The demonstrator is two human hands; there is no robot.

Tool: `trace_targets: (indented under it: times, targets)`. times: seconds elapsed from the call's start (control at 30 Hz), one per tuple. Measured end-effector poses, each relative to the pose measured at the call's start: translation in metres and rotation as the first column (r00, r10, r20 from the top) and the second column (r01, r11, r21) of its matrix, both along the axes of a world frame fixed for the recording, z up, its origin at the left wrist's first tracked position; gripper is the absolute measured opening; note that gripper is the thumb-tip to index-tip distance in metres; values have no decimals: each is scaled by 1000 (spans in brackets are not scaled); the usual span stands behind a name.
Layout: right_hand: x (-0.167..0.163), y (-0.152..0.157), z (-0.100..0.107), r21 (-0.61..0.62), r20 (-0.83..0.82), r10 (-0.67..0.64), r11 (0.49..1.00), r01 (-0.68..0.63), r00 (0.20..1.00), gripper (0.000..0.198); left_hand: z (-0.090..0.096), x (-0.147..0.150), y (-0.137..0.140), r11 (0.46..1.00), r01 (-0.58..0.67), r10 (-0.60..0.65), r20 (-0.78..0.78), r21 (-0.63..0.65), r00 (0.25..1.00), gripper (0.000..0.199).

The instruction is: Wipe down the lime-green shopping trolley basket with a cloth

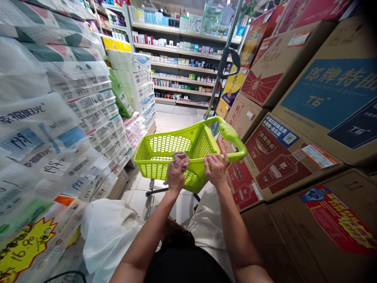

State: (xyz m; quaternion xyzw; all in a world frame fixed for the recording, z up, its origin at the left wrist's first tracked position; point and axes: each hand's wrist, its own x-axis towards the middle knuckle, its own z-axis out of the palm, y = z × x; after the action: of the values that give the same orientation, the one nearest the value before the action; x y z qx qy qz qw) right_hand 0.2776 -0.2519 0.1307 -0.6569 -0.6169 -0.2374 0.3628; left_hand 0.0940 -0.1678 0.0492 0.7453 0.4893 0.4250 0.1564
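Observation:
A lime-green shopping cart (pixel 203 181) with perforated plastic sides stands sideways in front of me, its handle (pixel 231 135) to the right. My left hand (pixel 176 177) is closed around a crumpled pinkish cloth (pixel 180 160) and presses it against the near rim of the basket. Farther right along the same rim, my right hand (pixel 216 169) grips the edge, fingers curled over the top. Nothing shows inside the visible part of the basket. The lower frame and wheels are partly hidden by the basket and my arms.
Wrapped tissue packs (pixel 88 102) are stacked high on the left. Cardboard cartons (pixel 282 157) rise close on the right. Shelves of small boxed goods (pixel 179 49) stand across the back, with a grey pole (pixel 219 74) before them. White floor tiles (pixel 173 118) run between the stacks.

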Motion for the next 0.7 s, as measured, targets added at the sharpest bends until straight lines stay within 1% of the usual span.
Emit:
trace_targets:
  times: [0.03,0.1,0.13,0.17,0.2,0.3,0.33,0.4,0.47,0.53,0.57,0.6,0.63,0.7]
  targets:
    - [0,0,0,-1,-5,3,1000,-3,1000,25,1,-9,4,997,-81,81,2,-18,997,64]
    - [1,0,-2,9,-25,-2,1000,2,1000,24,2,-25,12,965,-255,257,24,-56,966,66]
    - [2,1,-3,11,-34,-6,1000,6,999,24,1,-28,13,949,-307,309,31,-70,950,67]
    - [2,2,-5,10,-40,-7,1000,7,999,23,0,-28,12,944,-319,322,32,-80,946,69]
    - [0,4,-6,6,-45,-5,1000,6,999,23,0,-24,10,953,-292,295,24,-83,955,71]
    - [-6,10,-11,-29,-42,14,999,-15,999,22,-2,-8,-1,991,-120,118,-42,-51,992,74]
    - [-7,11,-13,-41,-37,18,999,-19,999,22,-1,-6,-2,995,-91,89,-64,-35,994,73]
    - [-5,10,-15,-52,-21,12,999,-13,1000,23,-1,-16,2,993,-116,115,-78,-7,990,70]
    - [3,8,-17,-43,-5,0,999,0,1000,25,-1,-38,12,974,-226,225,-51,-3,973,69]
    - [9,7,-20,-27,1,-11,1000,11,1000,27,-4,-58,21,934,-357,357,2,-17,934,68]
    - [11,8,-21,-19,-3,-20,1000,20,1000,27,-6,-62,23,917,-397,398,24,-26,917,68]
    - [11,9,-23,-11,-10,-31,999,31,999,28,-8,-63,22,913,-406,407,38,-32,913,69]
    - [9,11,-25,-5,-18,-42,999,42,999,28,-11,-60,19,924,-382,383,42,-34,923,70]
    - [4,15,-28,-3,-20,-58,998,58,998,27,-17,-49,10,964,-263,264,25,-36,964,72]
